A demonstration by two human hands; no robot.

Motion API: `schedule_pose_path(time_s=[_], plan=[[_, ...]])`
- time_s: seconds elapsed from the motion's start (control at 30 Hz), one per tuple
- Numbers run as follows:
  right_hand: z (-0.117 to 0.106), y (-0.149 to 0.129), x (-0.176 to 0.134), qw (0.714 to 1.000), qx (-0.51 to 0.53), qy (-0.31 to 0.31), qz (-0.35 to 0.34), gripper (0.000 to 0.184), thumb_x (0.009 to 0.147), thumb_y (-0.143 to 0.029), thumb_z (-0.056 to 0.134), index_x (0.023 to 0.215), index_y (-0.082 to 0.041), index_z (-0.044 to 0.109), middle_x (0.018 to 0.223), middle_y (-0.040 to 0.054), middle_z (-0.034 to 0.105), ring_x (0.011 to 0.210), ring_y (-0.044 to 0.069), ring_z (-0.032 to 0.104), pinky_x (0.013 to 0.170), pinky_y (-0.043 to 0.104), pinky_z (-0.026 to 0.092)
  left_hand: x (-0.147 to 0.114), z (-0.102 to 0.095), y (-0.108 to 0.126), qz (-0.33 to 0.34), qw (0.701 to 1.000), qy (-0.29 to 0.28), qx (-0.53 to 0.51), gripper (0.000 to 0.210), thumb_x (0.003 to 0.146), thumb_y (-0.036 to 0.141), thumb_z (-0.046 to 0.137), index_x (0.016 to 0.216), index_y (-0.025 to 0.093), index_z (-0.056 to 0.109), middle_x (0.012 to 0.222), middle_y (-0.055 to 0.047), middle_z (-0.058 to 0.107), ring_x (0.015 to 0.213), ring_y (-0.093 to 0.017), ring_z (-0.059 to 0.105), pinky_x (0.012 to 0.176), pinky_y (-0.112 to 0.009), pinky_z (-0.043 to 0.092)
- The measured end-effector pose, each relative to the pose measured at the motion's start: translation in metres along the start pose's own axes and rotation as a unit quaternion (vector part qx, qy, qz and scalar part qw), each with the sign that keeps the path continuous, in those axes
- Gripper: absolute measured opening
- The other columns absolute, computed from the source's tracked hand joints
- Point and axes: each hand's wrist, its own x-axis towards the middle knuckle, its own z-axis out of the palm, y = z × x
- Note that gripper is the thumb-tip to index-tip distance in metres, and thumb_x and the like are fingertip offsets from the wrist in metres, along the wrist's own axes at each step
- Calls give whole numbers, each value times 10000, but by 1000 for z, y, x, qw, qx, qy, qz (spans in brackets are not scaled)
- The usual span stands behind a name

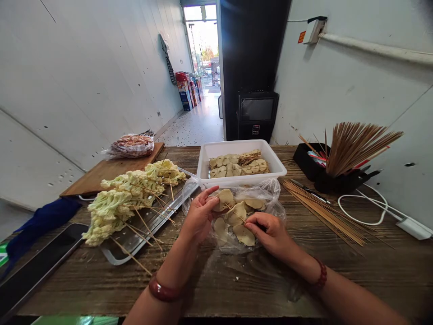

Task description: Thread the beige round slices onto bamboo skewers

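My left hand pinches a pale round slice, potato-like, between thumb and fingers; its index finger points out. My right hand is closed on a thin bamboo skewer, whose tip reaches toward that slice. Whether the tip passes through it I cannot tell. Both hands are over a clear plastic bag spread open, with more pale slices in it. Behind the bag, a white plastic tub holds skewered slices lying in rows.
On the left, cauliflower skewers lie on a metal tray, near a phone and a cutting board bearing a bagged bundle. Loose skewers, a black holder of upright skewers and a white cable occupy the right.
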Motion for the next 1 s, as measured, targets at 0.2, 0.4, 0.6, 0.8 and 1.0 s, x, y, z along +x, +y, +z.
schedule_pose_path(time_s=[0.2,0.4,0.6,0.8,1.0], plan=[[-1,-1,0,1000,2,-1,4,212,933,-235,540,766,-173,655,725,35,677,673,159,607,632,258,469,-1,1,1,-1,1000,2,-2,586,616,230,828,1150,129,610,830,-36,716,692,-174,678,635,-324,583],[-2,-1,1,1000,-2,2,5,215,932,-238,540,762,-177,657,717,36,674,659,159,605,622,258,469,0,1,-2,-6,1000,-7,22,612,607,261,843,1161,130,616,822,-38,708,650,-148,649,556,-246,505],[-2,-3,2,1000,8,9,7,209,933,-229,544,771,-171,663,710,32,673,653,154,607,617,247,461,-1,2,-3,-6,999,-14,41,590,620,270,840,1153,122,632,827,-39,698,624,-115,597,566,-237,480],[-1,-4,1,1000,0,14,15,225,936,-250,547,769,-168,674,717,34,685,658,153,615,622,249,467,-3,7,-2,19,999,4,48,552,616,254,835,1115,119,641,705,6,665,589,-99,569,553,-211,430],[0,-5,1,1000,0,19,20,204,919,-244,564,769,-168,679,715,34,698,649,155,621,617,256,460,-3,9,-2,62,997,16,53,539,613,231,821,1106,129,630,754,-15,708,661,-121,611,635,-229,446]])
